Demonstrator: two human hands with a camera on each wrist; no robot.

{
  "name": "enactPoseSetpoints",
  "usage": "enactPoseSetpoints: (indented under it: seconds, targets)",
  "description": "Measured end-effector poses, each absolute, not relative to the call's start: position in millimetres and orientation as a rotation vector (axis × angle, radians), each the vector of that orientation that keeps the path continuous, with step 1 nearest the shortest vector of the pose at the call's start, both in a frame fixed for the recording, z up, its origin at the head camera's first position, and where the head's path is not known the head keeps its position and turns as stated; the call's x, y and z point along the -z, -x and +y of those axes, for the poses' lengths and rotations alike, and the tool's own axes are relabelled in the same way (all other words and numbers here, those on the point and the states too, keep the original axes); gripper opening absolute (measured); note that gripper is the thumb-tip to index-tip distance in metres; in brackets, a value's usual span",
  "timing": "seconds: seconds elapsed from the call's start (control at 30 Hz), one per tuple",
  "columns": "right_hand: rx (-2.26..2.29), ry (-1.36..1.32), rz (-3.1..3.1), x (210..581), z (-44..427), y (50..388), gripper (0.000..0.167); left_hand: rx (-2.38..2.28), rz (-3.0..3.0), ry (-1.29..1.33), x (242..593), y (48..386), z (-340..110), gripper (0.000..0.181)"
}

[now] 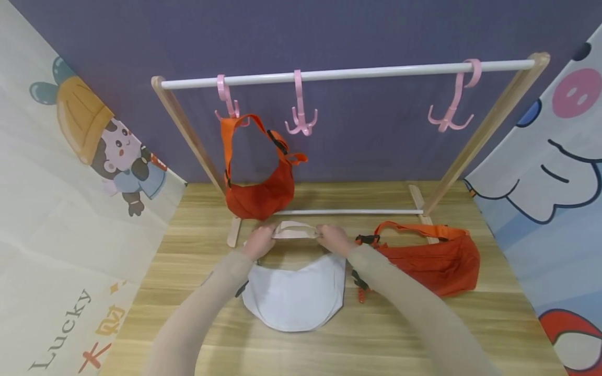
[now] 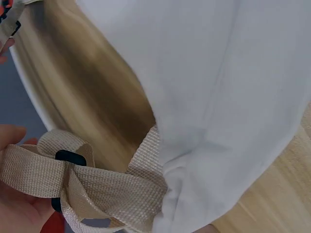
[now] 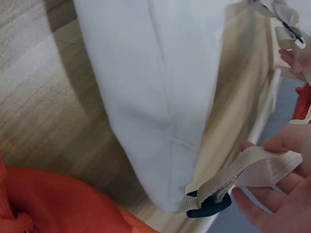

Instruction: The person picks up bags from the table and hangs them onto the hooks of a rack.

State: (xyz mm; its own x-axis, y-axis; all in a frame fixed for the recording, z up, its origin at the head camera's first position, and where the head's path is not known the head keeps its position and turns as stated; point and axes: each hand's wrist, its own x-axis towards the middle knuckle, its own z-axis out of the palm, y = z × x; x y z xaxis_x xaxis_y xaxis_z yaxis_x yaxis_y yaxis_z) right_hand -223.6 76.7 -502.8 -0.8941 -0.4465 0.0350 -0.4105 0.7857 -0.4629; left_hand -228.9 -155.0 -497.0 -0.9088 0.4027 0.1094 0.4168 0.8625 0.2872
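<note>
Where the catalogue begins, far to the left of the left hand: one printed cartoon figure point(image 1: 124, 141) in a yellow hat, on a pale wall. Next, beyond that hand and to its left: one wooden post point(image 1: 185, 130) of a rack. Just beyond it: one orange-red bag point(image 1: 263, 196), hung by its strap from a pink hook point(image 1: 228, 98).

Item, left hand point(image 1: 259, 241): closed about a beige strap point(image 1: 296, 234), fingers partly cut off in its wrist view; one dark buckle point(image 2: 71, 158) just beside it.

Item, white bag point(image 1: 296, 297): lying flat on a wood-grain surface point(image 1: 338, 360), on the wearer's side of both hands; its strap runs from one hand to the other. Beyond the gap between the hands: a second pink hook point(image 1: 299, 96), on a white rail point(image 1: 376, 72).

Item, right hand point(image 1: 335, 240): thumb and fingers pinching the same strap; a dark clip point(image 3: 209, 208) near the fingertips.

To the right of this hand: one red bag point(image 1: 437, 266), lying on the surface. Beyond it, farther right: a third pink hook point(image 1: 455, 99) and another wooden post point(image 1: 491, 125).
</note>
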Motion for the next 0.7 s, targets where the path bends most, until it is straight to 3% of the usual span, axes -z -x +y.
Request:
enactPoseSetpoints:
  seconds: [0.1,0.33,0.7]
  targets:
    - [0.762,0.696,2.896,499.1,78.0,222.0,0.01,0.574,-2.961,0.654,493.8,227.4,-154.2,0.03]
    - [0.85,0.697,2.918,483.4,79.9,216.9,0.008,0.817,-2.878,0.624,483.6,222.6,-150.3,0.017]
    - [1.065,0.632,2.847,452.4,87.1,207.6,0.034,0.999,-2.825,0.709,458.6,218.2,-143.1,0.02]
